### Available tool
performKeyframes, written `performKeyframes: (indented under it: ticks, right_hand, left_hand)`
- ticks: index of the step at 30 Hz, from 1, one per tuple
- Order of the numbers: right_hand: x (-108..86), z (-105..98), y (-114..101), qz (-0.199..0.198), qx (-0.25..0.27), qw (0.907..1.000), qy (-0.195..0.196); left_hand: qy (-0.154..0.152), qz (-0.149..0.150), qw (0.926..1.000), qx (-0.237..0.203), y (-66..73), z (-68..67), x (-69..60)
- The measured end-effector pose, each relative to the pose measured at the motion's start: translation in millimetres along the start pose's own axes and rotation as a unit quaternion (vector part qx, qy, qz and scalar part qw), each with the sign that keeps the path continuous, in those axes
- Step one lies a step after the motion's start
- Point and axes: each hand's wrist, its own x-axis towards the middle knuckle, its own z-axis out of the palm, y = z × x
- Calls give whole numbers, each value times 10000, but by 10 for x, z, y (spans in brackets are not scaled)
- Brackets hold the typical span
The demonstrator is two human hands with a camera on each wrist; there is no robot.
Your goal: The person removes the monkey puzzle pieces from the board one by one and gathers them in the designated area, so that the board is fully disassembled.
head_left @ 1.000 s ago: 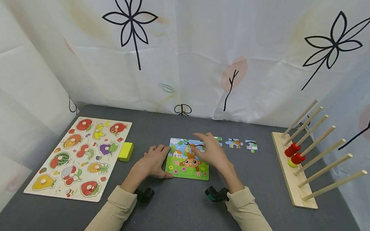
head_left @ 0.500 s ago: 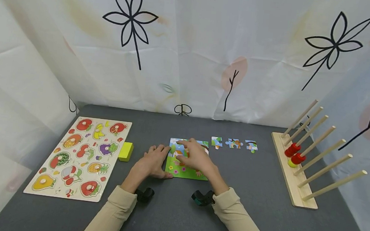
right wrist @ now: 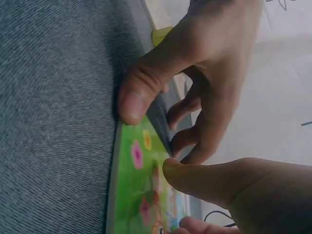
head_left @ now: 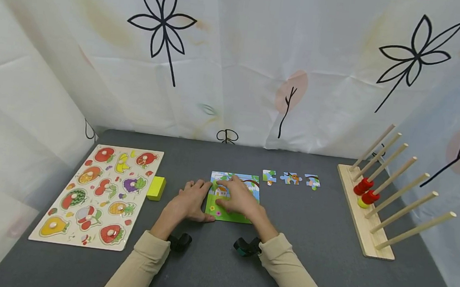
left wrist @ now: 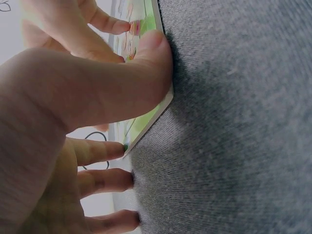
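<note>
A monkey jigsaw puzzle (head_left: 232, 215) lies flat on the dark grey table, partly covered by my hands. My left hand (head_left: 189, 200) rests at its lower left corner. In the left wrist view, the left thumb presses the corner while the forefinger touches the side edge; the remaining fingers stand on the cloth. My right hand (head_left: 240, 197) lies over the middle of the puzzle, thumb and fingers spread on the picture. The right thumb (right wrist: 195, 176) touches the surface near the flowers. No loose piece shows between the right fingers. Three jigsaw pieces (head_left: 291, 178) lie right of the puzzle.
A wooden fruit peg puzzle (head_left: 98, 195) lies at the left, with a yellow block (head_left: 156, 188) against its right side. At the right stands a wooden rack (head_left: 365, 221) with slanted pegs and several red and yellow beads. Cloth walls rise behind.
My right hand has moved left and down from the puzzle's upper right corner to its middle, uncovering the leftmost loose piece. The left hand has kept its place.
</note>
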Motion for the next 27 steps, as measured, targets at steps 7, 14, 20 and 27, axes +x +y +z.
performKeyframes:
  ticks: [7, 14, 20, 27]
  right_hand:
    - [19, 36, -10, 12, -378, 9993, 70]
    - [31, 23, -17, 56, -399, 9992, -39]
    - [40, 19, -13, 80, -401, 9991, -127]
    - [57, 22, -22, 185, -388, 9989, -175]
  left_hand:
    - [-8, -10, 10000, 29, 2, 1, 5]
    - [-9, -44, 10000, 31, 5, 4, 10]
    - [-8, -39, 10000, 64, 8, 3, 9]
    - [-24, -45, 10000, 70, 2, 6, 7]
